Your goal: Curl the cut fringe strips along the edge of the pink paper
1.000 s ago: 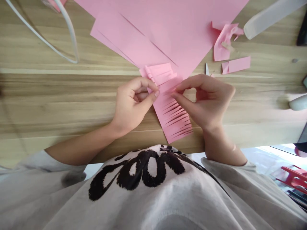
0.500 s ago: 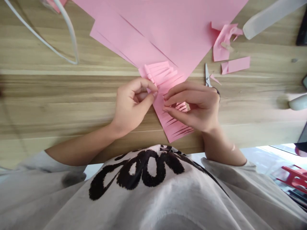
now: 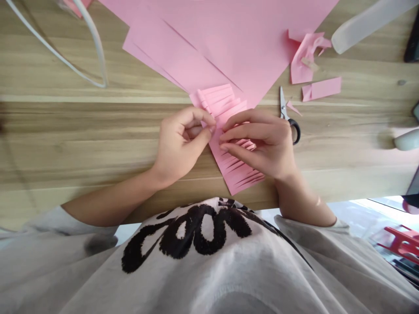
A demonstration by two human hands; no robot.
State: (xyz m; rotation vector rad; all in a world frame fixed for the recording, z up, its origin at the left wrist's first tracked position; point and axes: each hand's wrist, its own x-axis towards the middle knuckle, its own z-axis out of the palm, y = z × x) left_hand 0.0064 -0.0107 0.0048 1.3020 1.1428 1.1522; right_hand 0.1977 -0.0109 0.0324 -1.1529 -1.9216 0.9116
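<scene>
My left hand (image 3: pixel 181 144) and right hand (image 3: pixel 258 144) curl inward, the fingers of both clamped on the fringed pink paper strip (image 3: pixel 234 168).

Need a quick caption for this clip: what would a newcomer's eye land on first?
A large pink sheet spreads across the top of the wooden table. At the centre, a slit pink strip is pinched between the left hand and the right hand. Just right of them lie black-handled scissors.
</scene>
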